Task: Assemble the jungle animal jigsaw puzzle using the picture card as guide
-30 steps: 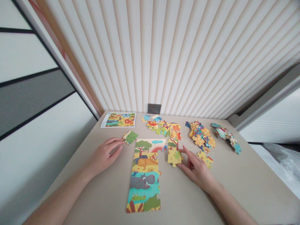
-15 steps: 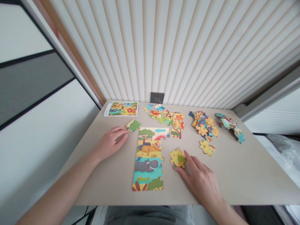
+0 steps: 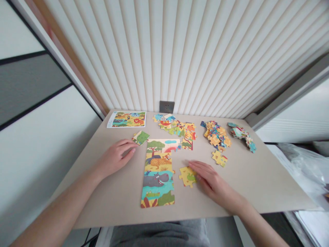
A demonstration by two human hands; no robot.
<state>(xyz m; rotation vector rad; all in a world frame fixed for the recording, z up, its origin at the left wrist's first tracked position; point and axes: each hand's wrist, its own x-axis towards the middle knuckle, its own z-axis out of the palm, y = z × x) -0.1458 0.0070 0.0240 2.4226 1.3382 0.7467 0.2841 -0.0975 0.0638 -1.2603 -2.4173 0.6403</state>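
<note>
On the table lies a joined strip of jigsaw puzzle (image 3: 158, 180) with a tree, a leopard, a hippo and a crocodile. To its right is a loose yellow puzzle piece (image 3: 187, 177) with a green figure, lying flat. My right hand (image 3: 209, 176) has its fingers on that piece's upper right corner and side, the thumb partly tucked under. At the strip's upper left, a green puzzle piece (image 3: 141, 137) lies tilted. My left hand (image 3: 118, 156) rests beside it, fingers stretched and thumb apart, fingertips at its lower left edge.
Behind the strip are several loose and joined pieces (image 3: 183, 129). A mixed pile (image 3: 216, 133) and another pile (image 3: 241, 134) sit farther right, with a single yellow piece (image 3: 219, 158) in front. A picture sheet (image 3: 128, 119) lies back left, near a wall socket (image 3: 167, 106).
The yellow piece has turned a little under my right hand, whose fingers have shifted to its upper corner. My left hand stays by the green piece. The whole view has shifted slightly.
</note>
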